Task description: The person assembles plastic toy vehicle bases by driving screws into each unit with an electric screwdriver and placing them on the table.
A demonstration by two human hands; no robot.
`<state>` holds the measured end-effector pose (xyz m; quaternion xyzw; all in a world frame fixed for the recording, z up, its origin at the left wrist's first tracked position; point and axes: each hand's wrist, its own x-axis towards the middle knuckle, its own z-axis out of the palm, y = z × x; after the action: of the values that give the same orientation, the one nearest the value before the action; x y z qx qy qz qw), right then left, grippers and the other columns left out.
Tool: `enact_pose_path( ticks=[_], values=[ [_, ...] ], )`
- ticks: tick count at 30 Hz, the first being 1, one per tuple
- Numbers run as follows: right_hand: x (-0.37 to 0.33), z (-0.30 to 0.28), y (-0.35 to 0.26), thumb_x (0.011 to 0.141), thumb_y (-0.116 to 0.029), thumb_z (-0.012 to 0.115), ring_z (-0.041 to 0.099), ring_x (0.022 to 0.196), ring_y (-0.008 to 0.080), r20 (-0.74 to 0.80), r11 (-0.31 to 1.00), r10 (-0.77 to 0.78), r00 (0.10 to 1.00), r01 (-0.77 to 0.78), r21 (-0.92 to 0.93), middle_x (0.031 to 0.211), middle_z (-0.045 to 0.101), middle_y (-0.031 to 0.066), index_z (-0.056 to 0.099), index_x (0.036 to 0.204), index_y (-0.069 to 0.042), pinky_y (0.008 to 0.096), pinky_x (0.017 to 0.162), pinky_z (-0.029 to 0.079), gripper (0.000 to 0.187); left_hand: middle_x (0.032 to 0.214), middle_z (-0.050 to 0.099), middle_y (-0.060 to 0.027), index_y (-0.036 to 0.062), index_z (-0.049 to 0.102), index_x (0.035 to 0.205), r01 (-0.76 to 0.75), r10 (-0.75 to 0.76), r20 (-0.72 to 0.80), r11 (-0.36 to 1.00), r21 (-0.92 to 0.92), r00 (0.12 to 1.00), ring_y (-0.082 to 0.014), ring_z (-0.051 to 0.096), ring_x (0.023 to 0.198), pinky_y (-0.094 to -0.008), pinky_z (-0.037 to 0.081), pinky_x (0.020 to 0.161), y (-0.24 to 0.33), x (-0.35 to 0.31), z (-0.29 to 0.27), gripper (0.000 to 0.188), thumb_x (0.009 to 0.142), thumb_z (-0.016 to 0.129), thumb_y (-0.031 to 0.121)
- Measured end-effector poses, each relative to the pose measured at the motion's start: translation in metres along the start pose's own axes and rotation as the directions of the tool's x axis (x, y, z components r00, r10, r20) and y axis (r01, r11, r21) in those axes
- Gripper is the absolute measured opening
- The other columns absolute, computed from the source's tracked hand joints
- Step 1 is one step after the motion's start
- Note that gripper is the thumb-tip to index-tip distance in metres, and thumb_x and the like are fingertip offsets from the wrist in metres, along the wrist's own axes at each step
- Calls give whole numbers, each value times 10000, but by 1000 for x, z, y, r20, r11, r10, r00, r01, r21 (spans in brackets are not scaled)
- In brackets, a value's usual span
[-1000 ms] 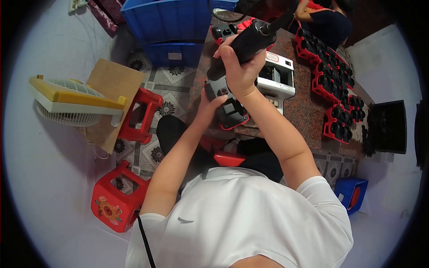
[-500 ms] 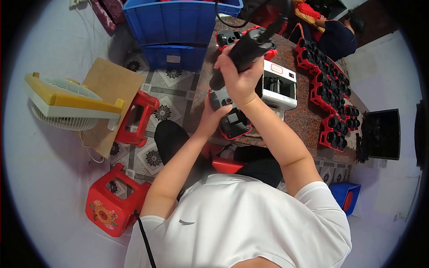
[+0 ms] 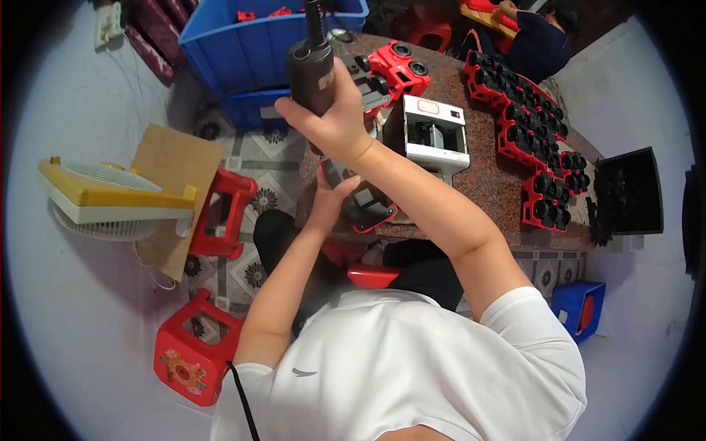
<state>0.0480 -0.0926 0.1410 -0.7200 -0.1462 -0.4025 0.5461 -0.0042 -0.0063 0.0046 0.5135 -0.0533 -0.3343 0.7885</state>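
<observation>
My right hand (image 3: 342, 125) is wrapped around a thick black electric screwdriver (image 3: 310, 79), with a cord running up from its top. The tool is upright over the near left edge of the table; its tip is hidden behind my hand. Below it, my left hand (image 3: 331, 197) grips a grey-black toy car chassis with red edges (image 3: 373, 213), thumb on top. Just beyond my right wrist lie another grey chassis (image 3: 370, 87) and a red toy car body with black wheels (image 3: 401, 67).
A white screw feeder (image 3: 435, 136) stands on the speckled stone table (image 3: 471, 187). Rows of red-black toy car parts (image 3: 518, 125) line the right side, near a black bin (image 3: 632, 191). Blue crates (image 3: 243, 55), red stools (image 3: 195, 353) and a fan (image 3: 103, 198) are left. Another person (image 3: 540, 44) sits beyond.
My right hand has moved left with the screwdriver, which now stands more upright. My left hand still grips the chassis. The whole view has shifted slightly.
</observation>
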Motion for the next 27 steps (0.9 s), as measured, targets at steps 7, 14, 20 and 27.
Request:
enact_pose_path(
  ticks=[7,14,20,27],
  values=[
    [49,-54,-98,859,-230,640,571,549,152,-208,920,-260,943,308,243,701,580,97,484,1050,23,266,522,483,354,1227,470,-123,1,301,1287,-8,14,-70,996,88,997,-226,454,1158,-342,334,1004,-16,15,-29,749,730,744,235],
    [-63,-126,-115,792,-249,715,554,678,140,-277,966,22,961,51,254,800,556,90,366,1192,-18,271,597,472,579,1019,621,-65,41,531,1149,19,-16,-49,998,66,999,-162,606,908,-315,484,805,30,89,-29,418,813,672,246],
    [-155,-192,-124,764,-178,745,550,686,141,-286,981,178,941,-148,124,823,560,96,373,1191,-40,258,613,456,583,1045,599,-51,69,540,1138,12,-4,-118,998,64,993,-170,611,863,-339,521,711,25,117,-8,387,811,670,230],
    [-166,-275,-172,667,-259,829,568,688,113,-314,918,50,948,-168,-360,806,580,56,460,1106,36,245,609,469,645,873,580,-102,-1,555,813,-750,475,581,448,487,661,-184,546,831,-304,439,786,25,-32,123,103,798,468,-53]
  ],
)
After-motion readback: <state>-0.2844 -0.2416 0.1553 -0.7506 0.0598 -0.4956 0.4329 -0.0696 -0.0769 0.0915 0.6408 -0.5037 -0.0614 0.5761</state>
